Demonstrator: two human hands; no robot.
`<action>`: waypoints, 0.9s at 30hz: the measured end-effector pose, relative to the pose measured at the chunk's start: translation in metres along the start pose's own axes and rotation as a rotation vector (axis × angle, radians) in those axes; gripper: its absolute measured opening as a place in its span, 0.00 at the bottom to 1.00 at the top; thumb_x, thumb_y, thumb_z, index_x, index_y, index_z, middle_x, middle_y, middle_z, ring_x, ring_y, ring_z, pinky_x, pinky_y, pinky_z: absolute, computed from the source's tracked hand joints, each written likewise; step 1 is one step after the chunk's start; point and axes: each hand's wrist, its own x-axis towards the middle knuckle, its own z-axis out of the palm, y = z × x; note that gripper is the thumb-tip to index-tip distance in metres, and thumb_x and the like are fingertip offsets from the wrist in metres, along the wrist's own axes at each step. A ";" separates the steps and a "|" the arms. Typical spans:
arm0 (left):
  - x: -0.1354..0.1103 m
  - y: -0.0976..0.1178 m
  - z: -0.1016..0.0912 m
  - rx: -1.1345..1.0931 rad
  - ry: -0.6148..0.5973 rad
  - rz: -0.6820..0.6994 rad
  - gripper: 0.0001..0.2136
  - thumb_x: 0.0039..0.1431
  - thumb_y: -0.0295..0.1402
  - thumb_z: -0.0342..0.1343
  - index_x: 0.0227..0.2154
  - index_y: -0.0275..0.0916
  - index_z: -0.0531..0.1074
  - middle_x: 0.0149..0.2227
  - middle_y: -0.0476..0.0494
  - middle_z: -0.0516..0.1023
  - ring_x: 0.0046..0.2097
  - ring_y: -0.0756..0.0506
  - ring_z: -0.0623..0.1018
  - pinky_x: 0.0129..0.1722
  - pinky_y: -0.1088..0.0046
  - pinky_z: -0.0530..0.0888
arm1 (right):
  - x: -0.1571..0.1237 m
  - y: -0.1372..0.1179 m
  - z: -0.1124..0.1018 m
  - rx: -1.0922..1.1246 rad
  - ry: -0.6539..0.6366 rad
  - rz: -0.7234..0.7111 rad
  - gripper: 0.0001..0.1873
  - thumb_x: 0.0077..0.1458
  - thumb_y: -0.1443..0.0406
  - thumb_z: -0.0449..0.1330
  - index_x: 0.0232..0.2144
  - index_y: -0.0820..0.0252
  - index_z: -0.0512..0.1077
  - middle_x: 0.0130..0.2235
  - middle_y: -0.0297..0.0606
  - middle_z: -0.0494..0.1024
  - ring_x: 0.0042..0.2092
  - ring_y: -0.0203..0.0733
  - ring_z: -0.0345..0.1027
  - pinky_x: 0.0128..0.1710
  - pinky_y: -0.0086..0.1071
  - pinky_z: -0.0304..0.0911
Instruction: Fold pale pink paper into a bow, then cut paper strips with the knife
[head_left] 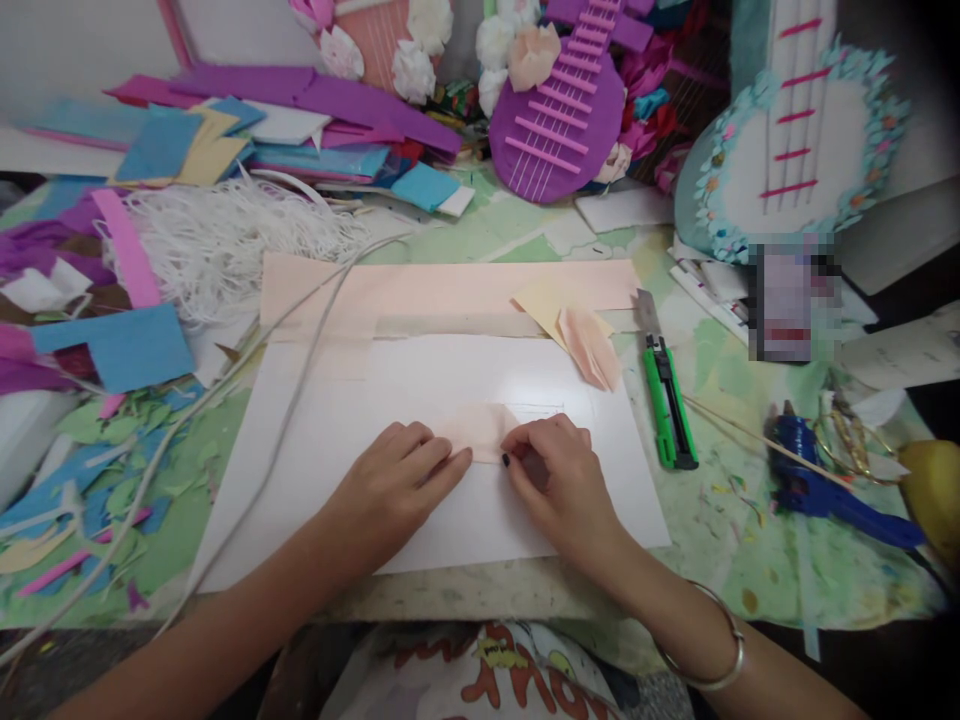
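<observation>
Between my hands a small piece of pale peach paper [484, 428] lies over the white sheet [315, 500]. Its left edge is pinched by my left hand [401, 480], fingers curled together. My right hand [559, 470] grips the right edge between thumb and curled fingers. A long strip of peach paper [450, 285] stretches along the top of the sheet. On its right end rest a yellowish paper piece [544, 300] and a folded peach paper piece [589, 345]. A green utility knife [670, 405] with its blade out lies just right of the sheet.
White stringy fibres [217, 235] and coloured paper scraps [97, 480] cover the left side. A cable [315, 340] crosses the sheet. A blue glue gun [832, 490] lies at right. Decorated paper instruments, one purple [525, 135] and one pale blue [787, 150], stand behind.
</observation>
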 end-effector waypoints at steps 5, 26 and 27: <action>-0.001 0.000 -0.001 0.005 0.013 0.007 0.13 0.62 0.21 0.47 0.48 0.30 0.68 0.36 0.39 0.73 0.37 0.44 0.69 0.37 0.64 0.69 | -0.001 0.001 0.002 -0.021 0.009 -0.041 0.06 0.54 0.73 0.55 0.30 0.59 0.68 0.31 0.34 0.73 0.37 0.41 0.60 0.37 0.36 0.52; 0.000 -0.007 -0.012 0.093 -0.136 0.160 0.14 0.64 0.24 0.45 0.51 0.30 0.65 0.37 0.39 0.74 0.39 0.43 0.70 0.39 0.64 0.68 | -0.015 0.004 -0.007 -0.517 -0.098 -0.574 0.15 0.61 0.71 0.52 0.49 0.69 0.68 0.39 0.44 0.74 0.42 0.47 0.60 0.39 0.42 0.53; 0.000 -0.008 -0.013 0.093 -0.144 0.167 0.15 0.64 0.24 0.45 0.52 0.31 0.65 0.38 0.40 0.74 0.39 0.43 0.70 0.39 0.64 0.68 | -0.015 0.003 -0.008 -0.534 -0.124 -0.574 0.15 0.61 0.71 0.52 0.50 0.69 0.68 0.40 0.45 0.74 0.42 0.48 0.60 0.40 0.42 0.53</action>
